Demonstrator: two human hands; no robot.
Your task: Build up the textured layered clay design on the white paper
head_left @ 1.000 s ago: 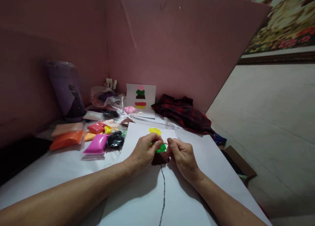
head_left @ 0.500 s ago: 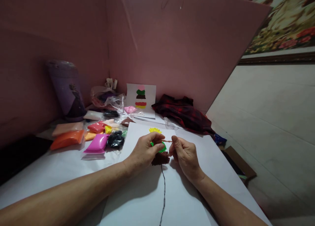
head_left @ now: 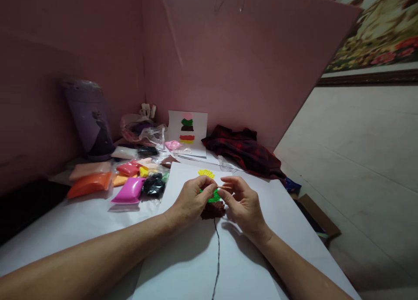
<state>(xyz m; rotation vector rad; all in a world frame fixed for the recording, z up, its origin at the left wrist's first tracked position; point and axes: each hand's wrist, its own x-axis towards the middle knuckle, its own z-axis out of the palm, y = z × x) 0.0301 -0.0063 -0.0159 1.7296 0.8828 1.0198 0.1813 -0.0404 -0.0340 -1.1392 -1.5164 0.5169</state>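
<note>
Between my two hands runs a short, thin peach strand (head_left: pixel 224 187), which looks like soft clay. My left hand (head_left: pixel 192 200) pinches its left end between thumb and fingertips. My right hand (head_left: pixel 246 206) holds the other end, the thumb below and curled fingers above and behind. Both hands are over a white sheet (head_left: pixel 183 256). Under them on the sheet are a yellow clay patch (head_left: pixel 205 173), a bright green one (head_left: pixel 214 196), partly covered by my fingers, and a brown one (head_left: pixel 213 210). A dark twisted cord (head_left: pixel 218 252) appears below the brown patch.
Left of the sheet lie several clay packets, among them magenta (head_left: pixel 129 190), orange (head_left: pixel 89 185) and black (head_left: pixel 153 186). A purple container (head_left: pixel 88 119) stands behind them. At the back are a paper with coloured bands (head_left: pixel 187 129) and a dark red plaid cloth (head_left: pixel 243 150).
My right hand's fingers have opened out somewhat and shifted along the peach strand, nearer to my left hand. My left hand has stayed almost in place, its fingertips closer together.
</note>
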